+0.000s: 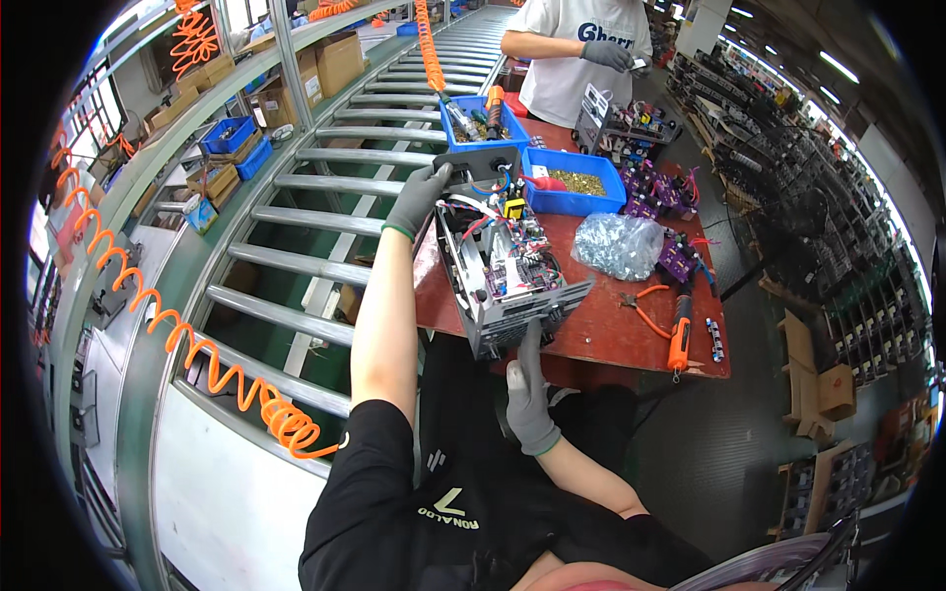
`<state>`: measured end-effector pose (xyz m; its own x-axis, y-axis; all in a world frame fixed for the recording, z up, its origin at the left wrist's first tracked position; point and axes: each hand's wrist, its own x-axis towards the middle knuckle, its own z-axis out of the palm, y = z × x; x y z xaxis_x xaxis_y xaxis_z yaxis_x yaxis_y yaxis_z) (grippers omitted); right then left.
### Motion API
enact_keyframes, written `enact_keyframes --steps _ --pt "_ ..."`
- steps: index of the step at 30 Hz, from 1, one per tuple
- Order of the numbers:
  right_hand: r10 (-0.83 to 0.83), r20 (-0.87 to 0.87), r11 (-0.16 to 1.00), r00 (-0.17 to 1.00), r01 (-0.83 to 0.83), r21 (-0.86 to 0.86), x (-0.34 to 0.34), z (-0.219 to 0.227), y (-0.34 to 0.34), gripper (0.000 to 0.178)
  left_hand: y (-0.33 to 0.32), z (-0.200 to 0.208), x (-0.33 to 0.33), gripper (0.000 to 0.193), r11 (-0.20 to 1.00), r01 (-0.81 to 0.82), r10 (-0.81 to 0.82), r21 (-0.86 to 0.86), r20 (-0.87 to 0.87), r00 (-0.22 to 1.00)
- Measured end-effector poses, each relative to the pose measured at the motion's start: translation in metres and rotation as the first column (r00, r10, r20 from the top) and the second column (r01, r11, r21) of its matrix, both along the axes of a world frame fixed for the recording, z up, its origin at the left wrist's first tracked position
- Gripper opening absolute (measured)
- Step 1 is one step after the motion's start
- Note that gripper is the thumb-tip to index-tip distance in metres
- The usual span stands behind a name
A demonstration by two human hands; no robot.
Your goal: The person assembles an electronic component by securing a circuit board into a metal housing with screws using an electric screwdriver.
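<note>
An uncovered metal device (512,266), packed with wires and circuit boards, sits tilted at the left end of the red worktable (601,325). My left hand (419,200), in a grey glove, is closed on the edge of the dark end panel (483,163) at its far side. My gloved right hand (530,399) is below the grey front panel (522,312), thumb apart and fingers stretched up against its lower edge. The fingertips are partly hidden there. Right of the device lie a clear plastic bag (619,246), orange-handled pliers (645,310) and an orange electric screwdriver (680,335).
Blue bins (574,182) of small brass-coloured parts stand behind the device. Purple wired components (660,192) line the table's right side. Across the table stands a co-worker (581,59) in gloves. A roller conveyor (325,227) runs along the left, with a coiled orange hose (212,360) beside it.
</note>
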<state>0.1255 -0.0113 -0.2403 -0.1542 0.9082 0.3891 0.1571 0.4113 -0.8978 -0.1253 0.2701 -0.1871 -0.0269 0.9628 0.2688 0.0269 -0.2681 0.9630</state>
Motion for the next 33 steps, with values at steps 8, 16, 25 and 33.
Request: enact_keyframes --steps 8,16,25,33 --pt "0.008 -0.215 0.999 0.977 -0.016 -0.038 0.049 0.019 0.033 0.067 -0.055 0.032 0.041 0.037 0.843 -0.483 0.505 0.237 -0.039 0.862" --pt "0.113 -0.426 0.981 0.898 -0.170 -0.097 0.103 0.017 0.125 0.057 -0.125 0.023 0.058 0.039 0.698 -0.684 0.665 0.212 0.162 0.729" --pt "0.098 -0.266 0.991 0.959 -0.120 -0.067 0.174 0.003 0.162 0.054 -0.172 0.000 0.098 0.012 0.752 -0.637 0.619 0.168 0.151 0.771" --pt "0.266 -0.293 0.952 0.919 -0.298 -0.072 0.166 0.027 0.156 0.072 -0.184 0.005 0.125 0.028 0.762 -0.629 0.548 0.158 0.362 0.754"
